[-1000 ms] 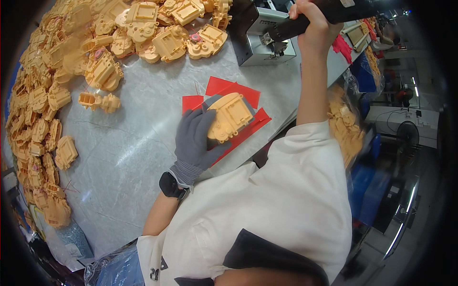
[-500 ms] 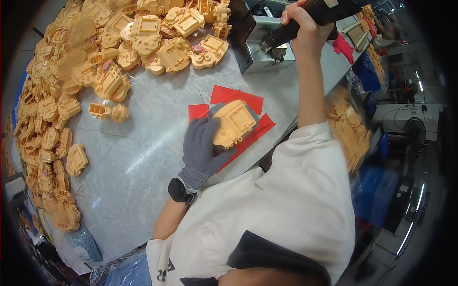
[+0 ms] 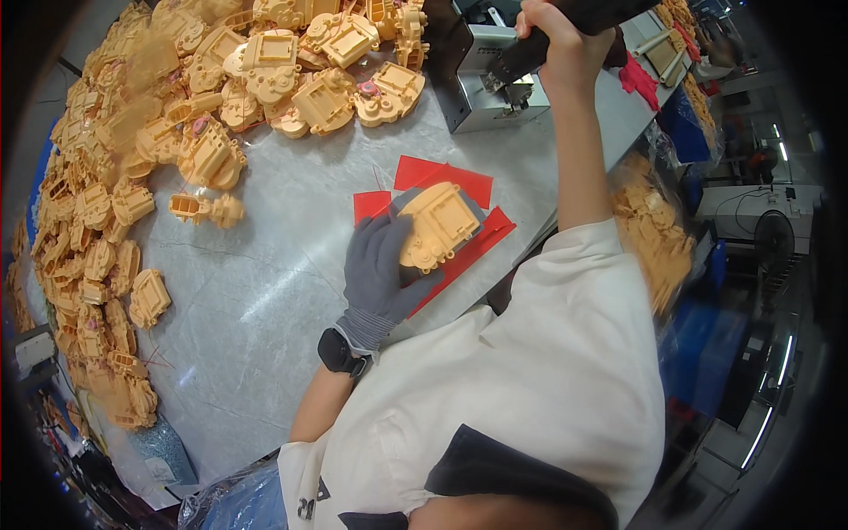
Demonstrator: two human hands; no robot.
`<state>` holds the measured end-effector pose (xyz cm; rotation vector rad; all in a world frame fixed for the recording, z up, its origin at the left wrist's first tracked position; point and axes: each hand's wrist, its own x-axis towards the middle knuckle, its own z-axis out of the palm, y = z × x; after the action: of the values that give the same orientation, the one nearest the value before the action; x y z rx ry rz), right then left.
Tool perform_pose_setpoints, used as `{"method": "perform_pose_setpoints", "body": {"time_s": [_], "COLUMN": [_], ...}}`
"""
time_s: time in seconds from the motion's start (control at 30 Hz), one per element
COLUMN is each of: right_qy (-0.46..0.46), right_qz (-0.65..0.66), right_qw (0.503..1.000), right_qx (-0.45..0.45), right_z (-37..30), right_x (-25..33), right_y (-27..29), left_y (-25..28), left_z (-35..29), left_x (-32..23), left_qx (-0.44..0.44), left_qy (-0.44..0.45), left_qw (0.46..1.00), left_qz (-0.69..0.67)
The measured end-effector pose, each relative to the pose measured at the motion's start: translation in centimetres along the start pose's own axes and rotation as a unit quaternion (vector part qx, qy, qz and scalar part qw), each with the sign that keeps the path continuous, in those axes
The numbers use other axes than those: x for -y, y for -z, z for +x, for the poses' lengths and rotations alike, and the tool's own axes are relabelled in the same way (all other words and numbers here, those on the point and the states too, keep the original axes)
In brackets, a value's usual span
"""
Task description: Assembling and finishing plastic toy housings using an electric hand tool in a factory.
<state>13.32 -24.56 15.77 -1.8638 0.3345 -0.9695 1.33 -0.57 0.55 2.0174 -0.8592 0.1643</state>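
Note:
My left hand (image 3: pixel 375 265), in a grey knit glove, is closed around the left side of a yellow plastic housing (image 3: pixel 439 225). The housing has a rectangular recess facing up and rests over a grey block (image 3: pixel 477 210), which is mostly hidden. Red sheet pieces (image 3: pixel 449 179) lie flat around them on the grey table. Up at the top right, my bare right hand (image 3: pixel 565 44) wraps round a thick black handle-like tool (image 3: pixel 528 55). Its narrow end meets a metal bench device (image 3: pixel 495 88), and its far end runs out past the picture's edge.
Heaps of similar yellow housings (image 3: pixel 265 66) cover the table's far and left sides. A separate small yellow part (image 3: pixel 208 209) and another housing (image 3: pixel 149 299) lie nearer. Pink cloth (image 3: pixel 638 82) is at the right edge. Bagged yellow parts (image 3: pixel 652 234) stand beyond my right arm.
The whole view has shifted slightly. My right hand appears slightly lower on the black tool; my left hand stays on the housing.

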Motion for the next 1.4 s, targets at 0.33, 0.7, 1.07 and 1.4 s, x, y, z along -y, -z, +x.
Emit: {"method": "perform_pose_setpoints", "body": {"time_s": [0.33, 0.7, 1.07, 1.4], "right_qy": [0.090, 0.085, 0.096, 0.099], "right_qz": [0.162, 0.194, 0.186, 0.517], "right_qw": [0.980, 0.974, 0.973, 0.824], "right_qx": [0.068, 0.085, 0.101, 0.208], "right_z": [-0.5, -0.4, -0.3, 0.6], "right_x": [1.2, 1.3, 1.4, -0.4], "right_y": [0.5, 0.0, -0.2, -0.7], "left_y": [0.0, 0.0, 0.1, 0.1], "left_z": [-0.1, -0.1, 0.0, 0.0], "left_x": [0.0, 0.1, -0.2, 0.0], "left_qx": [0.000, -0.004, -0.004, 0.000], "left_qy": [-0.001, -0.006, -0.003, -0.005], "left_qw": [1.000, 1.000, 1.000, 1.000], "left_qz": [-0.002, -0.004, 0.002, 0.003]}}
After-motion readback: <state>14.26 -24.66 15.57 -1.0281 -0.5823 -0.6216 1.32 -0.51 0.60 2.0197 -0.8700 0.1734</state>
